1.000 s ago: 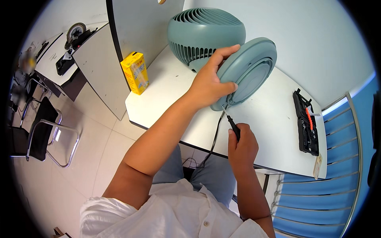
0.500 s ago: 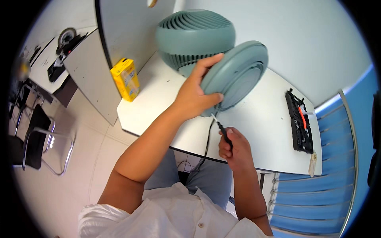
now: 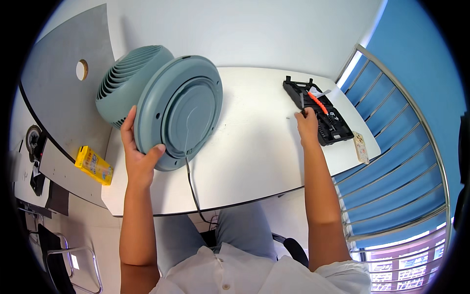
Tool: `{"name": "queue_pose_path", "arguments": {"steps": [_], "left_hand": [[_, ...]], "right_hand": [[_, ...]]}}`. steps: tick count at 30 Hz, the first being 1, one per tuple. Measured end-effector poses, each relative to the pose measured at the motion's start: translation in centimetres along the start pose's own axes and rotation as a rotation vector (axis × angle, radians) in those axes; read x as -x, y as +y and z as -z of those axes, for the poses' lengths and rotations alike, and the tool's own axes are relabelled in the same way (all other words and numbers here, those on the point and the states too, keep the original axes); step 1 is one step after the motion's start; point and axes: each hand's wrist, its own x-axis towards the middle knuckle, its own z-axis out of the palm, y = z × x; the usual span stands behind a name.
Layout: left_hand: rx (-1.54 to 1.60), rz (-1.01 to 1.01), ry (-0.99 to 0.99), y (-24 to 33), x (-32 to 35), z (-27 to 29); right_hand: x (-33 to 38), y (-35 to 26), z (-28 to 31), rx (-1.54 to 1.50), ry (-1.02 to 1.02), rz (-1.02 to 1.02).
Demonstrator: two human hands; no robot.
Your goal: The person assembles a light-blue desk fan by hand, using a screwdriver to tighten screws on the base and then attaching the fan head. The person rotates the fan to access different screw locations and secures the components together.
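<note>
My left hand (image 3: 139, 159) grips the lower left rim of a round grey-green base (image 3: 192, 115), thumb on its underside and fingers behind. The base is tilted up on edge, its ringed underside and several small holes turned toward me. A black cord (image 3: 192, 186) runs from its lower edge over the table's front. Directly behind it is a grey-green fan body (image 3: 128, 81) with curved slats, partly hidden by the base. Over at the right, my right hand (image 3: 307, 128) is closed around a screwdriver (image 3: 302, 102), beside the open black tool case (image 3: 338, 137); its handle is mostly hidden.
An orange-red flexible shaft (image 3: 318, 102) lies in the case. A phone in a patterned case (image 3: 361, 148) sits near the table's right edge, by a metal railing (image 3: 416, 112). The yellow box (image 3: 94, 165) stands at the left beside a grey partition (image 3: 63, 73) above the white table (image 3: 254, 161).
My right hand has taken the screwdriver from the base's edge to the tool case. The base has turned its underside more toward me. The whole view has swung right.
</note>
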Motion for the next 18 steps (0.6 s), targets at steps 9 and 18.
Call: {"name": "queue_pose_path", "arguments": {"steps": [9, 18], "left_hand": [[-0.055, -0.003, 0.077, -0.4, 0.6, 0.8], [0.009, 0.010, 0.032, -0.2, 0.8, 0.6]], "right_hand": [[-1.8, 1.7, -3.0, 0.667, -0.224, 0.088], [-1.7, 2.9, -3.7, 0.763, -0.190, 0.288]]}}
